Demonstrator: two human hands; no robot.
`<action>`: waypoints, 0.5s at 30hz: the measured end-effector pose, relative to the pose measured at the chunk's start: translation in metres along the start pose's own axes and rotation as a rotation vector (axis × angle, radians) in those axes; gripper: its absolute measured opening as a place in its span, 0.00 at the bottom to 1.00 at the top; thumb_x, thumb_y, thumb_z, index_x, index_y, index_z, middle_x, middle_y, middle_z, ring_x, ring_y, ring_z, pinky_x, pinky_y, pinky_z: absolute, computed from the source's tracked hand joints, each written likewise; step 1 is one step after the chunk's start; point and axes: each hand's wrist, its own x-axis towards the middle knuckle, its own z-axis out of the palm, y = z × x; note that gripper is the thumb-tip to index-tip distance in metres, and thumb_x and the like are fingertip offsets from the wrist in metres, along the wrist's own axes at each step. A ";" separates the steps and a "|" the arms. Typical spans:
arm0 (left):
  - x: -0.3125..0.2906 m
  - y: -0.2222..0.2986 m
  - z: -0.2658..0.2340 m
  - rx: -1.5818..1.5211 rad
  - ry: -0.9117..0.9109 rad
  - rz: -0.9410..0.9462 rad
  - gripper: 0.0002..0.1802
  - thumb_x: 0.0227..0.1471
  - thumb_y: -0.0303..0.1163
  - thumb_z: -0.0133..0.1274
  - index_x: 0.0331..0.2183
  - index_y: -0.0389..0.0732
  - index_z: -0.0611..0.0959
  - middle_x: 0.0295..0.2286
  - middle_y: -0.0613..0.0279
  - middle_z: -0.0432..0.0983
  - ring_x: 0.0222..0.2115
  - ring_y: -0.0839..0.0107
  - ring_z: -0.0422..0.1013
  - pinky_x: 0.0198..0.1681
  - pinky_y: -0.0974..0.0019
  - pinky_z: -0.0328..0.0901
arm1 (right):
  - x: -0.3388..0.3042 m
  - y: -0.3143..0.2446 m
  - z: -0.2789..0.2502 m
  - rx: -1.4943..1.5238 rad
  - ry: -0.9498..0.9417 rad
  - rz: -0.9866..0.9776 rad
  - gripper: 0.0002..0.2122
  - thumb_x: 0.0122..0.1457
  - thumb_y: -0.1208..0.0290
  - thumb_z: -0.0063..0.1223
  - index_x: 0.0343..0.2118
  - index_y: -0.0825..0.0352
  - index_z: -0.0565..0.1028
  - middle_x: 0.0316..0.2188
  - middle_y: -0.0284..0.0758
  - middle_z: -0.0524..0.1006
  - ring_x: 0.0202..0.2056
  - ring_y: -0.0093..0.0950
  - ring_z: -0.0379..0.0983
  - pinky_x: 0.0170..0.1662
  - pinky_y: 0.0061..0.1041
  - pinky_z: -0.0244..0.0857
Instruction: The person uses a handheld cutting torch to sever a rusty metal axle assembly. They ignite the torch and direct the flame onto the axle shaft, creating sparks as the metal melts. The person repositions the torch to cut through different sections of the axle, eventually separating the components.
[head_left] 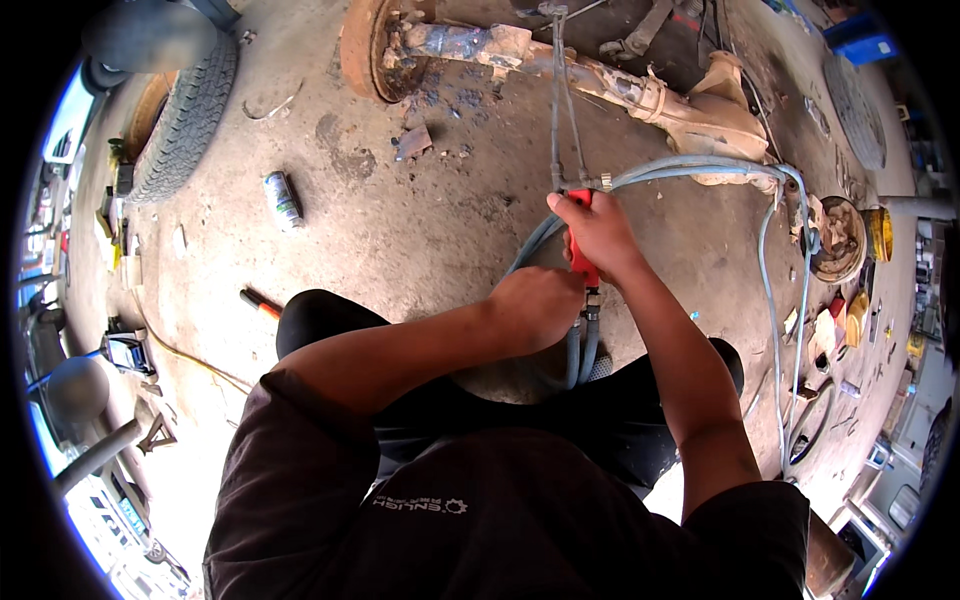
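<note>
A cutting torch with a red handle (581, 262) and long thin metal tubes (558, 110) points away from me over the concrete floor. My right hand (603, 232) is closed round the upper part of the handle, its thumb lying near the tube end. Lower down, my left hand (540, 308) is a fist against the handle's rear end, by the hose fittings; its fingertips are hidden. Blue-grey hoses (680, 165) join the torch at the rear and loop off to the right. Beyond the tubes lies a rusty vehicle axle (620, 85) with a brake drum (370, 50) on its left end.
A spray can (283, 200) lies on the floor to the left, near a large tyre (190, 125). An orange-and-black tool (261, 303) sits beside my left knee. At the right stand a round metal basin (838, 240), scattered parts and another tyre (855, 110).
</note>
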 end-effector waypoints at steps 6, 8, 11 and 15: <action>-0.004 0.007 -0.022 -0.017 -0.119 -0.212 0.25 0.63 0.49 0.49 0.33 0.33 0.78 0.29 0.47 0.80 0.31 0.51 0.80 0.35 0.53 0.74 | 0.011 0.001 0.005 -0.122 -0.032 -0.002 0.20 0.59 0.52 0.63 0.27 0.66 0.74 0.15 0.29 0.71 0.14 0.22 0.69 0.18 0.25 0.64; -0.001 0.008 -0.026 -0.008 -0.115 -0.191 0.25 0.63 0.50 0.48 0.34 0.33 0.78 0.30 0.47 0.81 0.32 0.51 0.80 0.35 0.52 0.74 | 0.021 0.012 0.005 -0.164 -0.018 -0.016 0.20 0.58 0.51 0.64 0.26 0.66 0.74 0.15 0.29 0.71 0.14 0.22 0.69 0.19 0.26 0.63; 0.001 0.007 -0.029 -0.003 -0.120 -0.213 0.26 0.64 0.50 0.47 0.35 0.33 0.78 0.30 0.47 0.81 0.32 0.51 0.80 0.35 0.52 0.74 | 0.029 0.016 0.011 -0.148 0.014 -0.019 0.21 0.56 0.50 0.65 0.22 0.65 0.74 0.15 0.30 0.72 0.15 0.23 0.70 0.21 0.28 0.64; 0.005 -0.001 -0.024 0.024 -0.097 -0.297 0.25 0.64 0.49 0.45 0.34 0.35 0.80 0.32 0.47 0.82 0.33 0.51 0.80 0.36 0.51 0.74 | 0.028 0.004 0.015 -0.048 0.032 0.037 0.20 0.56 0.51 0.65 0.22 0.65 0.74 0.15 0.30 0.72 0.15 0.23 0.69 0.20 0.28 0.64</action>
